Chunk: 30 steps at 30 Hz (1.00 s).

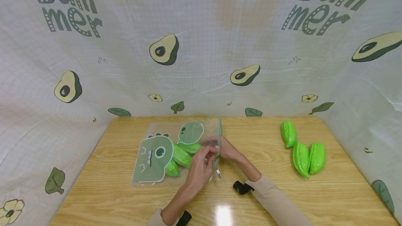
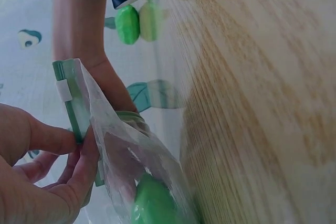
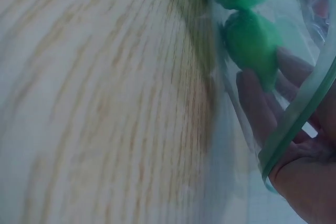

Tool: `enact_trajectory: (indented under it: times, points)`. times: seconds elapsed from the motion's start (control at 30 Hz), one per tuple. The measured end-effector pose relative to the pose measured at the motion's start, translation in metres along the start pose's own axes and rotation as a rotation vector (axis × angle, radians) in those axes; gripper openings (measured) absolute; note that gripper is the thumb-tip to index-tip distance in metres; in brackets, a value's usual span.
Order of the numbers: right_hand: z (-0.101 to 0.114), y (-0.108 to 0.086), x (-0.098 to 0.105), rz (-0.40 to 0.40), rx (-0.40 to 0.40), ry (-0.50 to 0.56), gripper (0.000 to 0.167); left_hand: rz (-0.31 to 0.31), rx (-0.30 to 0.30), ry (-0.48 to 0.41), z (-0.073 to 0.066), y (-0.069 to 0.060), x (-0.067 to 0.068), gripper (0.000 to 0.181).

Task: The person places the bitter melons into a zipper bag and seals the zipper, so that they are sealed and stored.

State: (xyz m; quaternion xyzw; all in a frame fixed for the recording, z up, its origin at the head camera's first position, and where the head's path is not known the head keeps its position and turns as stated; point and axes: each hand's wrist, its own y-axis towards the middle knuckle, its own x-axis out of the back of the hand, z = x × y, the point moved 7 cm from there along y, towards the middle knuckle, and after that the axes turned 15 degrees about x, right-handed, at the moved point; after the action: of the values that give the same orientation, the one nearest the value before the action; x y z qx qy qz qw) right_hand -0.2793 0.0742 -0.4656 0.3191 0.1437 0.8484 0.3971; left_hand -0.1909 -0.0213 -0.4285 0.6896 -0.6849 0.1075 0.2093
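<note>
A clear zip bag (image 1: 144, 163) printed with a green dinosaur lies on the table, its mouth toward the right. Inside it show several glossy green ridged fruits (image 1: 181, 157). My left hand (image 1: 199, 168) pinches the bag's green zip edge (image 2: 73, 114) between thumb and fingers; a white slider sits further along that edge. Through the mouth reaches my right hand (image 1: 227, 149), partly hidden by the film in the head view. In the right wrist view its thumb and fingers (image 3: 254, 100) lie on both sides of the end of one green ridged fruit (image 3: 252, 45).
Three more green ridged fruits (image 1: 300, 159) lie at the right of the wooden table (image 1: 257, 132). A white cloth (image 1: 201, 90) with avocado prints hangs behind and along both sides. Each wrist carries a small black device (image 1: 242, 187).
</note>
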Motion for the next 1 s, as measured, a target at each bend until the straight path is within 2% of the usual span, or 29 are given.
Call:
enact_trajectory:
  times: [0.13, 0.4, 0.77, 1.0]
  points:
    - [-0.002, -0.002, 0.000, 0.005, -0.037, 0.011, 0.030, -0.021, 0.011, 0.000, 0.000, -0.002, 0.001, 0.023]
    - [-0.011, -0.006, 0.003, -0.001, -0.195, -0.006, 0.029, -0.072, 0.003, -0.010, 0.001, -0.004, 0.002, 0.023]
    - [-0.001, -0.016, 0.014, -0.026, -0.212, -0.102, 0.031, -0.076, 0.039, -0.014, 0.003, -0.004, 0.002, 0.022]
    - [0.008, -0.019, 0.021, -0.037, -0.208, -0.084, 0.026, -0.070, 0.055, -0.029, 0.002, -0.003, 0.003, 0.023]
